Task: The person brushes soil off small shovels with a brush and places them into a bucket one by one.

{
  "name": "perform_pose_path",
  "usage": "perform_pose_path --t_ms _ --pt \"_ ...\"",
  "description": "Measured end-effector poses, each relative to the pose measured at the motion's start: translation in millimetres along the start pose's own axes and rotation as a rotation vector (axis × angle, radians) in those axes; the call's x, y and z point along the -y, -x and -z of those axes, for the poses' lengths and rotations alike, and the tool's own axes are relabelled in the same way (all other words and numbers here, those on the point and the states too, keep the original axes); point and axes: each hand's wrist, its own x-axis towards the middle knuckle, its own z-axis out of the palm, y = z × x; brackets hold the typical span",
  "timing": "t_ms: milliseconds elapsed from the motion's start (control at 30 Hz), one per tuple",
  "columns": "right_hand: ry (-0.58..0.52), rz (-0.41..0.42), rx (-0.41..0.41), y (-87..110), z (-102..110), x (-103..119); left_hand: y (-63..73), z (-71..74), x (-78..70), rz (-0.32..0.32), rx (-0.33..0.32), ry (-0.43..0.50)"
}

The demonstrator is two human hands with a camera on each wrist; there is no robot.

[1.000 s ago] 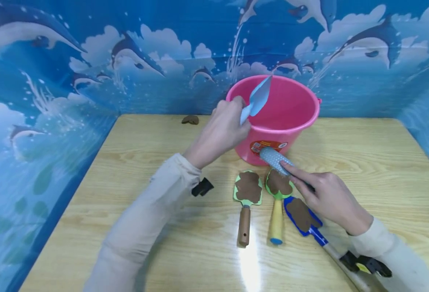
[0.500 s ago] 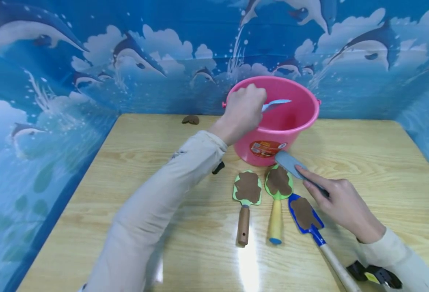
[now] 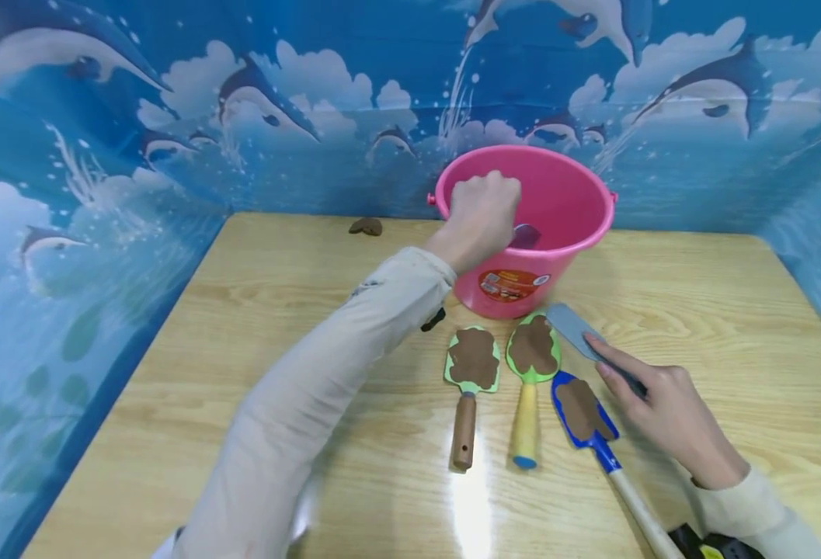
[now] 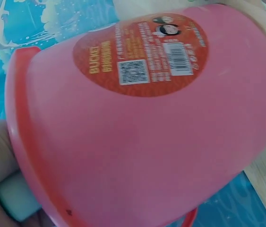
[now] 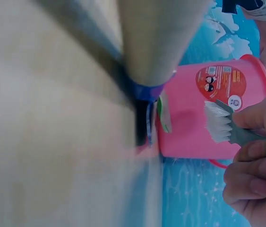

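Note:
My left hand (image 3: 483,213) reaches over the rim of the pink bucket (image 3: 511,276), gripping a small light blue trowel. Part of the trowel's blade (image 3: 526,236) shows inside the bucket; in the left wrist view its pale handle (image 4: 19,196) sticks out of the curled fingers beside the rim. My right hand (image 3: 679,415) holds a grey brush (image 3: 572,330) above the table, right of the shovels. White bristles (image 5: 218,122) show on the brush in the right wrist view. Thumb and fingers wrap its dark handle.
Three shovels with brown patches lie before the bucket: a green one with a brown handle (image 3: 474,359), a green one with a yellow handle (image 3: 527,423), and a blue one with a long wooden handle (image 3: 637,508). A brown piece (image 3: 366,226) lies at the back edge.
My left hand has moved right over the bucket, and the trowel has tipped from upright down into it. My right hand has drawn the brush back rightward, away from the bucket.

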Motion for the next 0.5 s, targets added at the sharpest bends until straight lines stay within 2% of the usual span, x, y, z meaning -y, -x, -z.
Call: perform_pose_path --t_ms 167,333,400,500 --pt "-0.011 -0.031 -0.002 4.8 -0.7 -3.6 -1.9 2.5 -5.0 0.08 0.076 -0.034" --pt "-0.009 -0.042 -0.011 8.6 -1.0 -5.2 -1.1 1.2 -4.0 0.078 0.098 -0.001" --pt "-0.014 -0.056 -0.008 10.3 -0.9 -4.7 -0.7 0.0 -2.4 0.066 0.092 0.025" --pt "-0.019 -0.047 -0.008 11.4 -1.2 -4.6 2.8 -0.6 0.3 0.043 0.042 0.067"
